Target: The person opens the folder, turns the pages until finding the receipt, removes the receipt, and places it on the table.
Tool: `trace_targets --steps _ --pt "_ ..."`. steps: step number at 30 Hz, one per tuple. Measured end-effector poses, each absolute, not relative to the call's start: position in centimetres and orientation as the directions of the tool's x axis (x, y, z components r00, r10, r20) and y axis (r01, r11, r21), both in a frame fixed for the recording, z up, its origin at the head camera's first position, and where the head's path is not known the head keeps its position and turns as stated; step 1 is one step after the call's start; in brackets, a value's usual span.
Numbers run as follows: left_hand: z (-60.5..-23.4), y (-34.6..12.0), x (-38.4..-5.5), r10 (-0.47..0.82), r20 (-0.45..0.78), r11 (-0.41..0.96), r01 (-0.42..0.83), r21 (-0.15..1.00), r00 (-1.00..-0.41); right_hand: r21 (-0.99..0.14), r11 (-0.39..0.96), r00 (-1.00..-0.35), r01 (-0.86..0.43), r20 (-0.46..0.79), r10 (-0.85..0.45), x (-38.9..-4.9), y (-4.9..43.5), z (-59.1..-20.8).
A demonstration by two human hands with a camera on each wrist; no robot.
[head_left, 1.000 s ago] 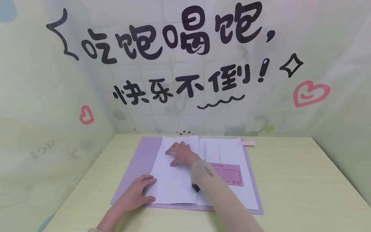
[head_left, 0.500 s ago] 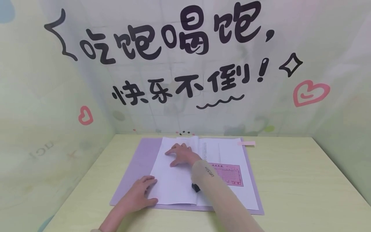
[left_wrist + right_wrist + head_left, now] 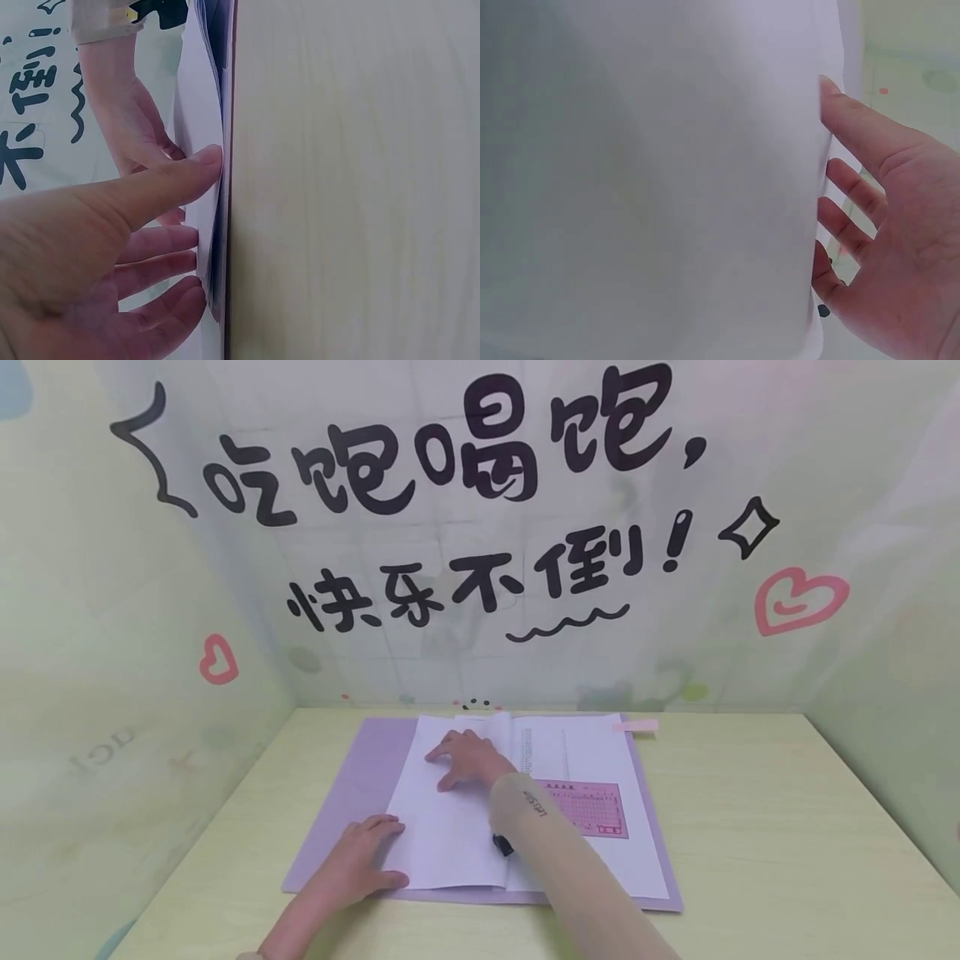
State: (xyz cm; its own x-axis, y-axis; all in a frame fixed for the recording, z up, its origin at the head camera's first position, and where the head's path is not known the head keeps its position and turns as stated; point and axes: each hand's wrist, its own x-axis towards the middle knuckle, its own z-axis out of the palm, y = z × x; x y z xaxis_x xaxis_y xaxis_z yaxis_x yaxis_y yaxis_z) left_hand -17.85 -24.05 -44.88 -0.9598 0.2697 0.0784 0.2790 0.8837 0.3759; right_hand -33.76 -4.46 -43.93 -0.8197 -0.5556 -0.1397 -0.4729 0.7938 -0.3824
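A purple folder (image 3: 352,785) lies spread on the table with white sheets (image 3: 442,843) over it. My left hand (image 3: 356,864) rests at the lower left of the sheets, thumb and fingers apart. Seen in the left wrist view, its thumb and fingertips touch the edge of the sheets (image 3: 199,105). Farther up, my right hand (image 3: 471,757) lies on the turned-over sheet with its fingers spread and slightly bent. In the right wrist view, the pale sheet (image 3: 705,187) hides part of the fingertips. A pink printed grid form (image 3: 588,810) lies on the right page, partly behind the right sleeve.
A small pink tab (image 3: 637,726) sticks out past the folder's upper right edge. A black object (image 3: 502,845) shows beside the right sleeve (image 3: 570,868). Behind the wooden table (image 3: 765,827) hangs a pale sheet of wall covering (image 3: 420,668) with black lettering.
The head view has shifted very slightly. Both hands keep nearly the same places on the sheets, and the folder lies as before.
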Motion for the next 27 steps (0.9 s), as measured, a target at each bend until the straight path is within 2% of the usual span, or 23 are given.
trace_targets --steps 8,15,23,27 --pt "-45.1 -24.4 -17.9 0.248 0.066 0.881 0.254 0.399 -0.966 -0.382 0.802 -0.825 -0.459 -0.150 -0.544 -33.8 -4.7 -43.9" --pt "-44.8 -24.5 -17.9 0.251 0.074 0.873 0.259 0.413 -0.965 -0.338 0.795 -0.817 -0.504 -0.111 -0.565 -33.7 -4.5 -44.1" --pt "-44.6 -24.7 -18.1 0.262 0.061 0.864 0.263 0.430 -0.963 -0.497 0.687 -0.793 -0.530 0.003 -0.610 -33.5 -2.6 -43.5" --pt "-44.7 -24.8 -18.1 0.268 0.057 0.873 0.268 0.407 -0.962 -0.536 0.656 -0.796 -0.531 0.050 -0.603 -33.4 -1.2 -43.2"
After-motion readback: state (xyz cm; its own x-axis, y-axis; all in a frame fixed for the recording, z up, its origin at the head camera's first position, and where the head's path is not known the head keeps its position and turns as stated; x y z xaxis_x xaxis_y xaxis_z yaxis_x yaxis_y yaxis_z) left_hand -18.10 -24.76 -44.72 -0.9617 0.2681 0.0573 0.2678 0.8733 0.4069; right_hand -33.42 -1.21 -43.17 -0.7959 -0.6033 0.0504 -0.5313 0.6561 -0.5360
